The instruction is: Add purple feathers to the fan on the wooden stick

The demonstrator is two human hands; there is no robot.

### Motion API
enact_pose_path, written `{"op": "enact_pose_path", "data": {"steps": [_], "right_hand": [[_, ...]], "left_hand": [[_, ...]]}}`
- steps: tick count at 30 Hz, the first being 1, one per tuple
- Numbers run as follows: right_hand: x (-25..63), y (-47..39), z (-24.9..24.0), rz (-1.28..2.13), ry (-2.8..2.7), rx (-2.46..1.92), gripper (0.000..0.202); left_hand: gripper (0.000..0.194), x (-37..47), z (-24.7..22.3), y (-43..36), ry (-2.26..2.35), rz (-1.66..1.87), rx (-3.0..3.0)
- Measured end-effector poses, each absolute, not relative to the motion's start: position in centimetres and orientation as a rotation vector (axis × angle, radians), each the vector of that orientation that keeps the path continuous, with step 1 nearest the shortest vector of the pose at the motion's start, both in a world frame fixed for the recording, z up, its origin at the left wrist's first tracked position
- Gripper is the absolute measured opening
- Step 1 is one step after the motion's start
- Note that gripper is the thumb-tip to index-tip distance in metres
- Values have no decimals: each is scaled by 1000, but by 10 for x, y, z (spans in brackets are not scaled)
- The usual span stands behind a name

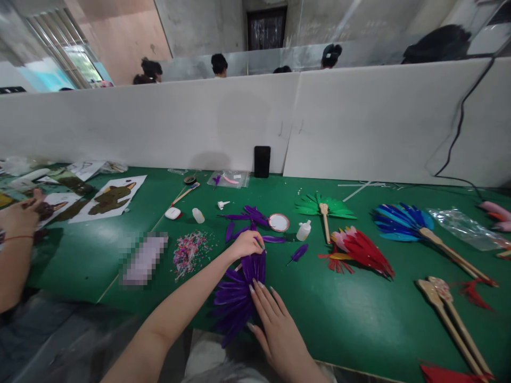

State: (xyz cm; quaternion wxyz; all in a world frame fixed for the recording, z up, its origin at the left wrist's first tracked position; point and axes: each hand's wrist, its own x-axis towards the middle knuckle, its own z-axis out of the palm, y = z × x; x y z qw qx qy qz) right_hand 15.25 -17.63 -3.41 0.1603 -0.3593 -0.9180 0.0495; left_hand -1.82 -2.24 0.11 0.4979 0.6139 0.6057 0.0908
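A purple feather fan (235,298) lies on the green table (359,319) near its front edge. My right hand (275,324) rests flat on the fan's right side, fingers spread and pressing the feathers. My left hand (246,244) reaches over the fan's top and pinches the tip of a purple feather there. Loose purple feathers (249,218) lie just beyond, beside a small round dish (278,222) and a white glue bottle (304,230).
Finished fans lie to the right: green (324,206), red (361,249), blue (403,222), plus bare wooden handles (451,319). A pile of confetti bits (190,252) and a phone (262,161) sit further off. Another person's hand (18,215) works at the left. White partitions (199,122) back the table.
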Motion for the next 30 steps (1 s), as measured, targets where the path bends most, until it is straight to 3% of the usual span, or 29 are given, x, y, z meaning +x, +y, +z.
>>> {"op": "enact_pose_path", "data": {"steps": [7,14,24,30], "right_hand": [[151,-176,-33,140,-2595,-1028,61],[153,-174,-30,113,-2621,-1012,64],[154,-174,-19,317,-2644,-983,67],[167,-175,-23,537,-2173,-1213,47]], "left_hand": [[28,-23,8,-23,1483,291,1489],[33,-51,19,-35,1602,613,1508],[31,-86,11,-91,1748,802,1463],[31,-89,7,-127,1881,864,1503]]}}
